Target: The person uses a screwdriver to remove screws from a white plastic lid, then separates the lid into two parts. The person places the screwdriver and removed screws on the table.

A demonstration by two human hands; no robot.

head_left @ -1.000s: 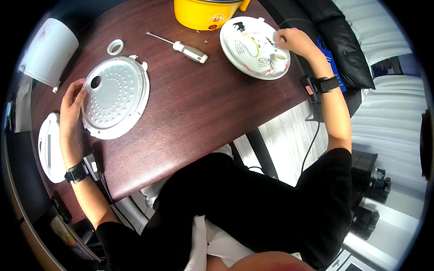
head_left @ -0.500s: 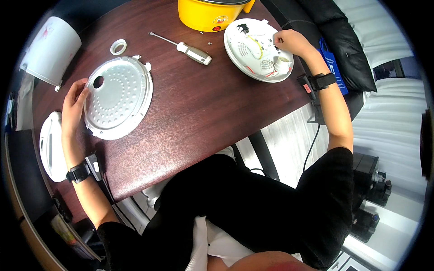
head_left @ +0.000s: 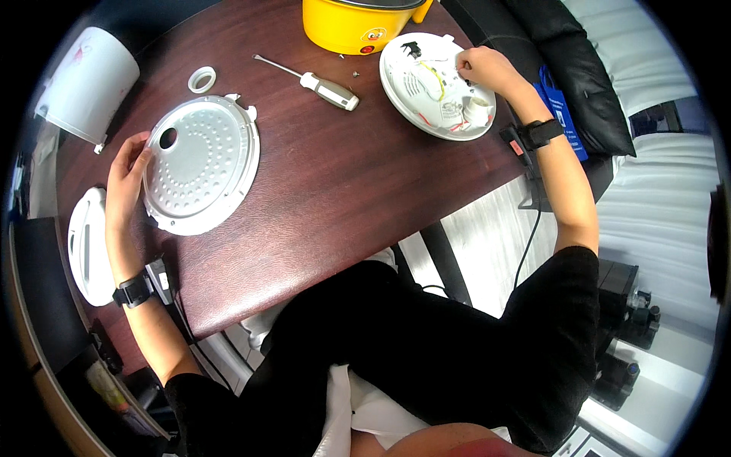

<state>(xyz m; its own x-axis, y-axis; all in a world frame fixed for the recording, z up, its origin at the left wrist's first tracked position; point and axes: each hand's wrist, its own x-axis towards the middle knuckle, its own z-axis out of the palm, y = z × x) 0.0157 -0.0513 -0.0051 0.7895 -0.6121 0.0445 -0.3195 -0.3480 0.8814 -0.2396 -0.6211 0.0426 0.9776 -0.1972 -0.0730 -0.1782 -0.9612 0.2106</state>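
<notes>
At the left, my left hand point(head_left: 126, 177) is closed on the near-left rim of a round grey lid plate point(head_left: 199, 171), with fingers and thumb by its dark hole. The plate has a dimpled face and a white rim, and lies on the table. Over at the far right, my right hand point(head_left: 487, 70) reaches across the edge of a round white appliance base point(head_left: 426, 114). Its fingers are pinched together low over the inside; what they hold, if anything, is hidden. Yellow and red wires, a black part and a white cylindrical piece show in this base.
A screwdriver point(head_left: 329, 90) and a small screw point(head_left: 355, 74) lie between the two round parts. Behind stands a yellow pot point(head_left: 354, 27). A white ring point(head_left: 202, 79), a white cylindrical housing point(head_left: 90, 85) and a white oval part point(head_left: 91, 247) are at the left.
The right fingers have shifted slightly left over the white base. My left hand stays at the plate's rim, and the view has moved a little.
</notes>
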